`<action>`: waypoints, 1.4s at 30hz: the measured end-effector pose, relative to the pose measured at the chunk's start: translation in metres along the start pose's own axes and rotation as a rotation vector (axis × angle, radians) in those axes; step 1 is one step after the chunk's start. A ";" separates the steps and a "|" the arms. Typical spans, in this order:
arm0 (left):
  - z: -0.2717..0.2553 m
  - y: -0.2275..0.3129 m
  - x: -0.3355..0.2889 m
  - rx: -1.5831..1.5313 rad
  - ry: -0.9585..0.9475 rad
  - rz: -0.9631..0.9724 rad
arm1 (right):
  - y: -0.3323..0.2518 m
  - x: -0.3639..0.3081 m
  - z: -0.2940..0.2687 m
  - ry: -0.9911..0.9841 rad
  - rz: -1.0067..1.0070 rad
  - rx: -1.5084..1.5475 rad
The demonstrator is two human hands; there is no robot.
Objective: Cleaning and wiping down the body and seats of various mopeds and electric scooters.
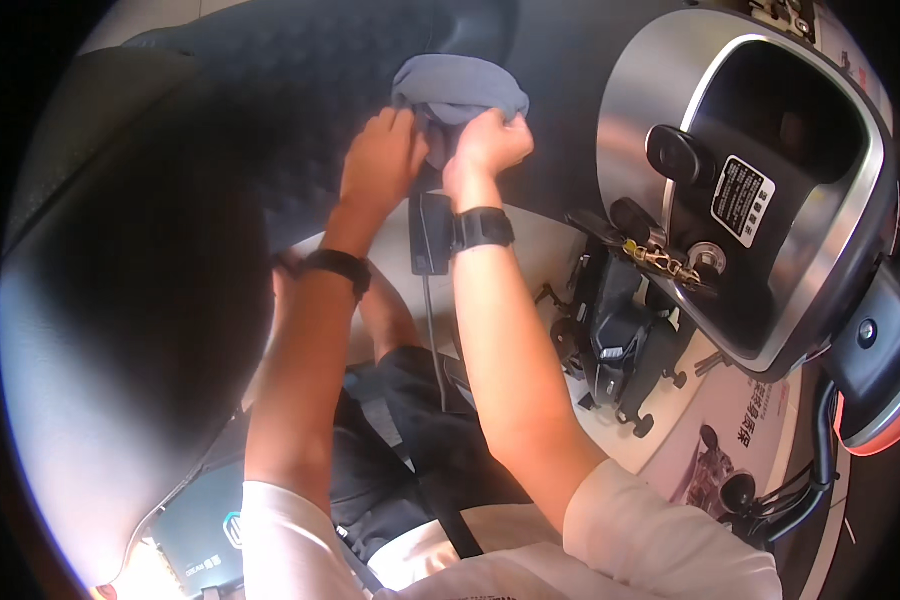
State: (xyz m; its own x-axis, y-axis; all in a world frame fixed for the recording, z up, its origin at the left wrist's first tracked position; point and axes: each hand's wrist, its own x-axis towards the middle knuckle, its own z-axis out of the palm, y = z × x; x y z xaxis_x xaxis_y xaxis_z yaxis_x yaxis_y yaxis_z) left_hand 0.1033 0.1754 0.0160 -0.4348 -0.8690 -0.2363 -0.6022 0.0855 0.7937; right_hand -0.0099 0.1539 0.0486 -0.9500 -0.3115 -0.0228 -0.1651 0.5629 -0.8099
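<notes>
A bunched grey cloth (460, 85) lies against the dark, dimpled surface of a scooter seat (300, 130). My left hand (382, 160) has its fingers curled at the cloth's near left edge, gripping it. With a closed fist, my right hand (492, 145) holds the cloth's near right side. Part of the cloth hangs between the two hands. Both wrists wear black bands. A black box-shaped device (430, 235) with a cable shows beside my right wrist.
To the right stands the scooter's silver front panel (635, 110), with a key and metal chain (665, 262) at its lock. Beyond lie a small black scooter (615, 350) and a printed poster (715, 450). A large dark rounded shape (140, 300) fills the left.
</notes>
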 end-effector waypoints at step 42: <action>0.043 -0.031 -0.095 0.293 -0.413 -0.121 | 0.103 -0.008 -0.045 -0.592 -0.331 -0.793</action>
State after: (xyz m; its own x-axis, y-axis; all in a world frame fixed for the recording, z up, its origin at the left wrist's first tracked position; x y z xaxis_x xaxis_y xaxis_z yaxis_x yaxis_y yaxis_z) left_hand 0.1341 0.2761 -0.0100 -0.5425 -0.6215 -0.5653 -0.8011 0.1800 0.5708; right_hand -0.0309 0.2492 -0.0079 -0.5788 -0.7472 -0.3266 -0.7239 0.6552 -0.2159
